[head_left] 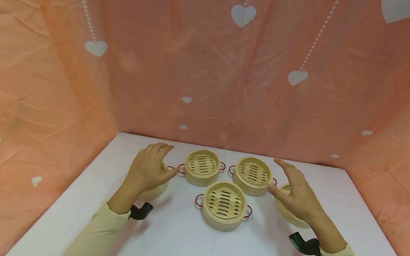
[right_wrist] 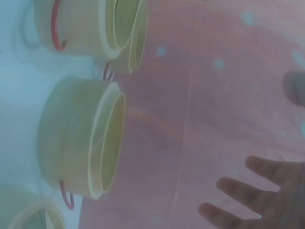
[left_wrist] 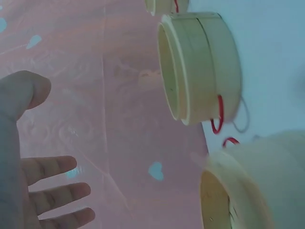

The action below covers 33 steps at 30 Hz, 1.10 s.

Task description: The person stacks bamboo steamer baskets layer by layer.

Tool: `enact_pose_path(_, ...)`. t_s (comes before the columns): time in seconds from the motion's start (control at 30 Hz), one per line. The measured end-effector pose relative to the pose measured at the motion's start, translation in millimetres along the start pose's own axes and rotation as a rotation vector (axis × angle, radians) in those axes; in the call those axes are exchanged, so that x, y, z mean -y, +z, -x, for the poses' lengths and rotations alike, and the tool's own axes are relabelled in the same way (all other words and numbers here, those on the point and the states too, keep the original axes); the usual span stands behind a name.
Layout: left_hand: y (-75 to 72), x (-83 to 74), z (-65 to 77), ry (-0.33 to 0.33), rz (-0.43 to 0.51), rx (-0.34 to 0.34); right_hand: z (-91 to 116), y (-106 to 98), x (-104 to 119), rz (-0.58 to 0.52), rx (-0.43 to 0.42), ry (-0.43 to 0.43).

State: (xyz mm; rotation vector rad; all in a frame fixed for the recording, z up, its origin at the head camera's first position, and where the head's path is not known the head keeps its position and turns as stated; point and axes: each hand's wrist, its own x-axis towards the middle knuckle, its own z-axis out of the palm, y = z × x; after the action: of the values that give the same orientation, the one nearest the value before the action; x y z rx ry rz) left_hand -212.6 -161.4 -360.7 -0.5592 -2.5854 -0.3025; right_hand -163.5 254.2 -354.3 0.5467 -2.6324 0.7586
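Observation:
Several small round bamboo steamer baskets with slatted bottoms and red loop handles stand on a white table. My left hand (head_left: 148, 169) hovers over the leftmost steamer basket (head_left: 154, 191), hiding much of it, fingers extended and thumb spread away. On the other side my right hand (head_left: 298, 196) is held above the rightmost steamer basket (head_left: 289, 216) and partly covers it, fingers also spread. Neither hand holds anything. Between the hands stand a front steamer basket (head_left: 222, 224), a back left one, the steamer basket (head_left: 202, 180), and a back right steamer basket (head_left: 252, 189).
The white tabletop (head_left: 185, 247) ends at an orange cloth backdrop (head_left: 220, 105) with white hearts, which also rises along both sides. A dark wrist camera (head_left: 141, 211) sits on the left wrist, another wrist camera (head_left: 305, 244) on the right.

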Motion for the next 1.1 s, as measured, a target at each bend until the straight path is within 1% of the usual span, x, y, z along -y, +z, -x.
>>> enact_pose_path(0.17, -0.8, 7.4, 9.1, -0.024, -0.007, 0.020, 2.0, 1.6, 3.6, -0.046, 0.038, 0.028)
enact_pose_path(0.27, -0.1, 10.8, 14.3, -0.017, -0.009, 0.017, 3.1, 2.8, 5.8, -0.049, 0.046, 0.033)
enact_pose_path(0.4, 1.3, 15.3, 20.7, -0.014, 0.001, 0.011, 4.5, 5.9, 8.4, -0.084, 0.052, 0.031)
enact_pose_path(0.5, 1.6, 18.1, 25.2, -0.026, 0.009, 0.019, 6.5, 8.6, 9.7, -0.115, 0.067, 0.051)
enact_pose_path(0.57, 1.9, 20.0, 28.2, -0.032, 0.015, 0.023, 8.1, 10.8, 10.0, -0.116, 0.069, 0.059)
enact_pose_path(0.77, 4.2, 24.0, 36.7, -0.070, 0.017, 0.030, 12.2, 17.4, 11.2, -0.145, 0.073, 0.058)
enact_pose_path(0.93, 6.5, 27.6, 44.9, -0.122, 0.005, 0.013, 15.9, 23.8, 10.2, -0.165, 0.092, 0.072)
enact_pose_path(1.1, 7.8, 30.8, 51.5, -0.122, -0.011, -0.016, 18.7, 29.0, 8.8, -0.168, 0.094, 0.061)
